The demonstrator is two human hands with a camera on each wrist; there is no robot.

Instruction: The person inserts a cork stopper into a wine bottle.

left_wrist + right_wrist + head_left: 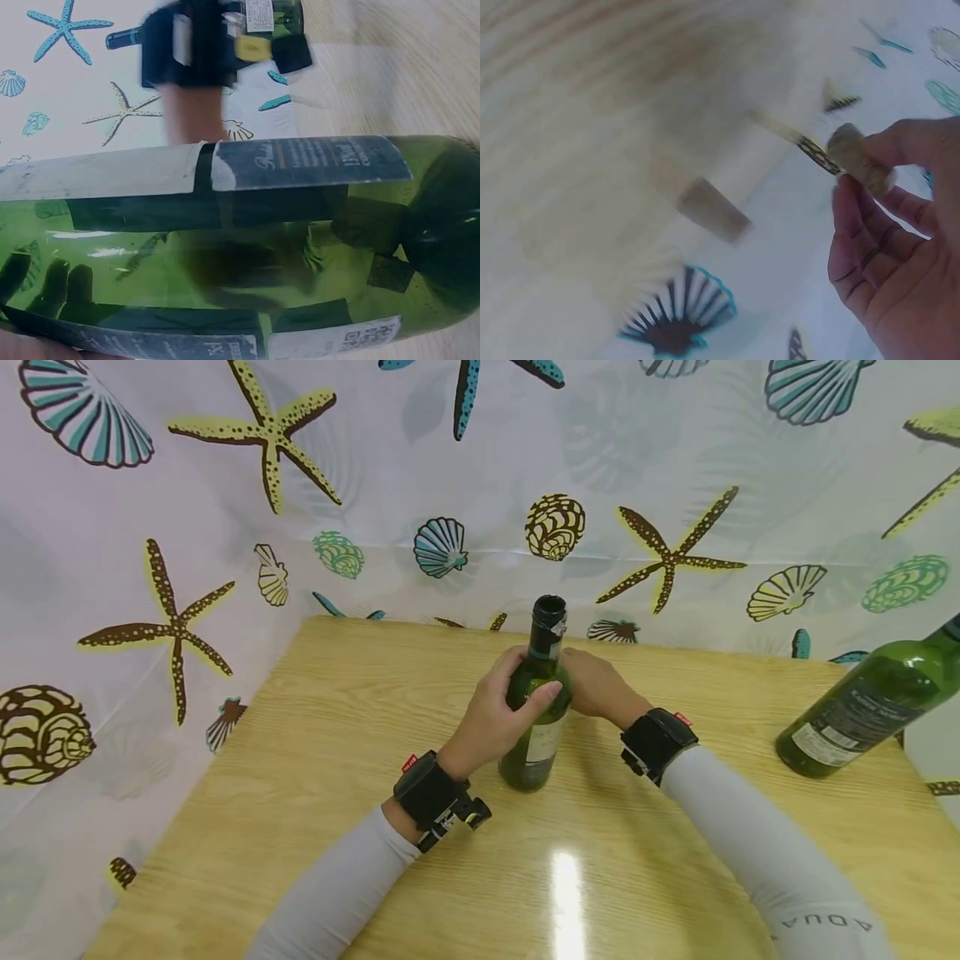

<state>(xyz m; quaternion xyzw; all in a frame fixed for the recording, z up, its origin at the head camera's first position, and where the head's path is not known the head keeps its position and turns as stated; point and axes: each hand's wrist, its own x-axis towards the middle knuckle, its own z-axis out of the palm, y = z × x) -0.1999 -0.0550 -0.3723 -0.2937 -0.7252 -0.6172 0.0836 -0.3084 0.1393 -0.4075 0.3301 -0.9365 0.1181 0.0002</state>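
Observation:
A green glass wine bottle (534, 752) stands on the wooden table in the head view, its dark neck topped by an uncovered mouth. My left hand (495, 714) grips it around the shoulder, thumb towards me. Close up, the bottle (247, 247) fills the left wrist view, with labels on its side. Just behind it, to the right, is my right hand (600, 685), its fingers partly hidden. The right wrist view shows that hand (900, 262) pinching a cork (861, 161) between thumb and fingers. Another cork (714, 210) lies near the table's far edge.
A second green wine bottle (862, 710) stands at the right of the table (360, 710). A white curtain (480, 460) printed with shells and starfish hangs along the back and left edges. Both wrists wear black straps (431, 793) with small cameras.

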